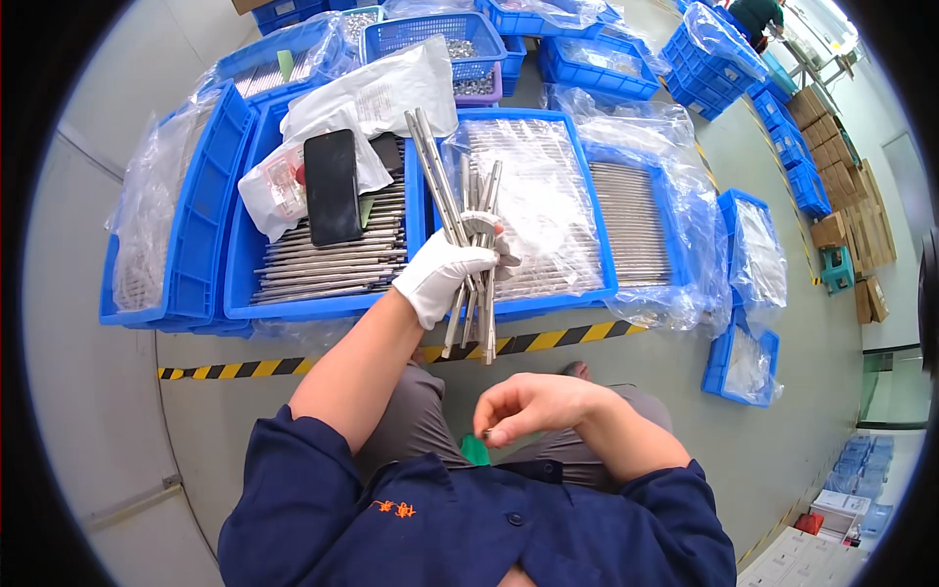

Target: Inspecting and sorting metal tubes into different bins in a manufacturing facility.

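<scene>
My left hand (445, 269), in a white glove, is wrapped round a loose bundle of metal rods (435, 176). The rods stick out above and below the fist at differing angles. Bare and low in front of my body, my right hand (528, 406) is closed in a pinch. Something small and dark shows at its fingertips, too small to name. Behind the left hand, more metal rods (323, 269) lie side by side in a blue crate (240, 245). A black phone (333, 186) and a white plastic bag (367, 93) rest on top of them.
Right of that crate stands a blue crate (608, 264) covered in clear plastic, then another with rods (631, 220). Stacked blue crates (201, 225) rise at the left. A blue basket (421, 39) sits behind. Yellow-and-black tape (548, 339) marks the floor before the crates.
</scene>
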A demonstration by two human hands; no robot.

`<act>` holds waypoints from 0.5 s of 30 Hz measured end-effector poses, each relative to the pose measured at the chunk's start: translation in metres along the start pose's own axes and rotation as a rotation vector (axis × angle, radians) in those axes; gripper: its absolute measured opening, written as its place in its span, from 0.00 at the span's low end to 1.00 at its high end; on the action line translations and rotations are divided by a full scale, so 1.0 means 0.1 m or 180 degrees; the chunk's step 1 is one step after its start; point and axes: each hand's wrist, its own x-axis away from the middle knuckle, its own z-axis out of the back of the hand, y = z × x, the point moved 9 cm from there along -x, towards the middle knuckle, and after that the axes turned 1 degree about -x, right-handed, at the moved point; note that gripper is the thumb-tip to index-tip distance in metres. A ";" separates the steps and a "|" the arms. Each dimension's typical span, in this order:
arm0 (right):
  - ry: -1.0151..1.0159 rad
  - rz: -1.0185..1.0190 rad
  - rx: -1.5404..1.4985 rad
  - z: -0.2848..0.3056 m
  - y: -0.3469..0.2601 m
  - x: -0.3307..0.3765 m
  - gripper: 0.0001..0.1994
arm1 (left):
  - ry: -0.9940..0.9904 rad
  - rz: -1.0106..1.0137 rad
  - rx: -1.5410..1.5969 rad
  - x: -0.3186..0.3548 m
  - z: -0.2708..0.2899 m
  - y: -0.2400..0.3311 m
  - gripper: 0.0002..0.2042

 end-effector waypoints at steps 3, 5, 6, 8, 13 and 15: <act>0.0567 0.0401 -0.0043 0.23 -0.36 0.29 0.09 | -0.0127 0.0097 -0.0811 0.05 -0.03 -0.02 0.13; 0.1271 0.1227 -0.0196 0.62 -0.58 0.54 0.06 | -0.0390 0.0502 -0.1361 0.12 -0.12 -0.18 0.11; 0.1785 0.1758 -0.0284 0.83 -0.71 0.70 0.05 | -0.0455 0.0702 -0.1566 0.17 -0.17 -0.26 0.10; 0.2742 0.2403 -0.0665 1.22 -0.82 1.06 0.04 | -0.0862 0.0983 -0.1619 0.26 -0.35 -0.39 0.11; 0.3202 0.2928 -0.0921 1.62 -0.84 1.37 0.07 | -0.1349 0.1343 -0.1972 0.37 -0.53 -0.69 0.16; 0.2895 0.3202 -0.1013 1.60 -0.91 1.33 0.07 | -0.1405 0.1334 -0.2055 0.36 -0.57 -0.76 0.16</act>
